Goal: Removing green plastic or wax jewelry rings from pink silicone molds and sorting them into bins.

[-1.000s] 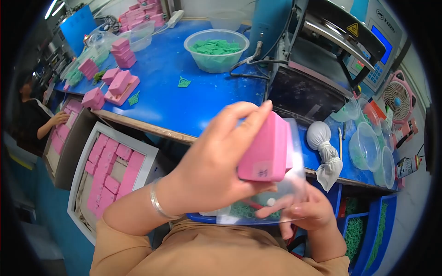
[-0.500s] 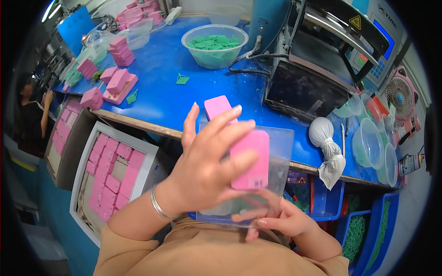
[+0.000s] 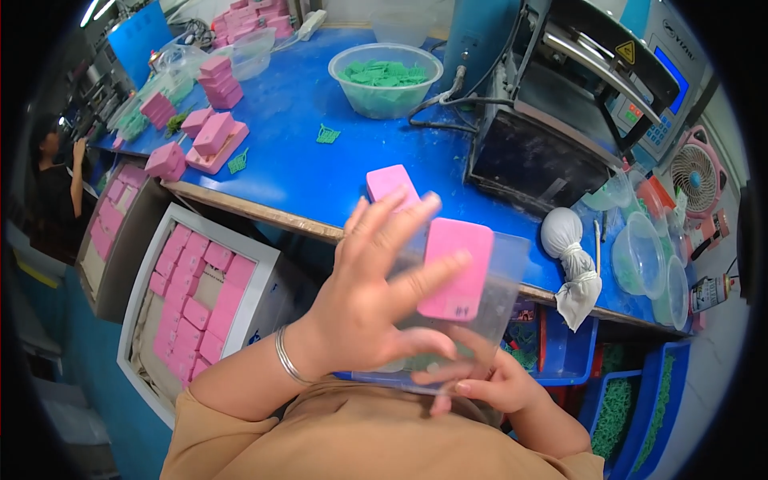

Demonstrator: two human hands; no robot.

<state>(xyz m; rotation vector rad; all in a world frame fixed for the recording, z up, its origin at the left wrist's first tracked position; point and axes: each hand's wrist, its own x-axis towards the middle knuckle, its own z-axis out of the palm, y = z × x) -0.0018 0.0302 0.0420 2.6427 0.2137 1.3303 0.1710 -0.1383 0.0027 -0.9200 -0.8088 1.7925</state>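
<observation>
A pink rectangular block with rounded corners lies on a clear plastic plate in front of my body, near the table's front edge. My left hand is over the plate's left part, its fingers open and spread. The index finger reaches over the block; whether it touches cannot be told. From below, my right hand grips the plate's near part, the thumb at its edge and the other fingers seen through the plastic. A second pink block sits on the table just beyond my left fingertips.
Green mesh pieces fill a clear bowl. A black press machine stands at right, beside a white cloth bag. Boxes of pink blocks stand at left; blue bins are at lower right. A person is at far left.
The plate and its pink block have shifted slightly right. My left hand has drawn back a little toward me, uncovering more of the block. My right hand keeps its grip.
</observation>
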